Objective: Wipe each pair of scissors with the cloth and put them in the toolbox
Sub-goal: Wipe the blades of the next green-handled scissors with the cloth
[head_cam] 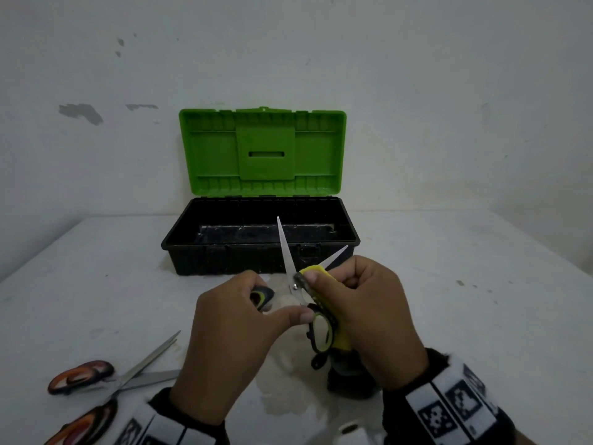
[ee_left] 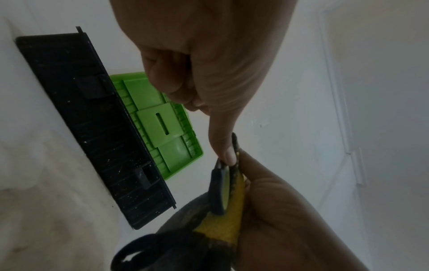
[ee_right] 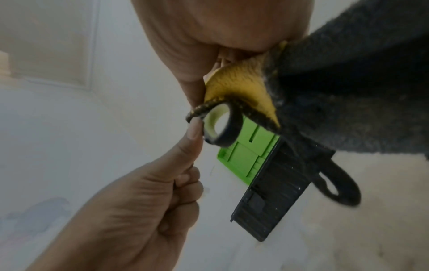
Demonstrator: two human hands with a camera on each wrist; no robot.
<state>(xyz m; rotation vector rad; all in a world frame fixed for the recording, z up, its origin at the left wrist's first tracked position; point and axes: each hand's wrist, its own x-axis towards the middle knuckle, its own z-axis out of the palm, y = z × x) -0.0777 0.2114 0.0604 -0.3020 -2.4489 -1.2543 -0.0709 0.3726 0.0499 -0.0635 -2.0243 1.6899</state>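
Green-and-black-handled scissors [head_cam: 293, 285] are held up in front of the open toolbox [head_cam: 179, 242], blades spread apart and pointing away. My left hand [head_cam: 244, 316] grips one handle loop, and its thumb touches the other loop [ee_right: 230, 132]. My right hand [head_cam: 362, 293] pinches the yellow-and-grey cloth [head_cam: 313, 270] around the right blade, close to the pivot. The rest of the cloth [ee_right: 348, 91] hangs under that hand. The black toolbox base looks bare inside, and its green lid [head_cam: 263, 152] stands upright against the wall.
Two pairs of orange-handled scissors [head_cam: 80, 377] [head_cam: 86, 425] lie on the white table [head_cam: 465, 316] at the lower left, blades crossing toward the middle. A small white object [head_cam: 353, 431] sits at the near edge. The wall rises directly behind the toolbox.
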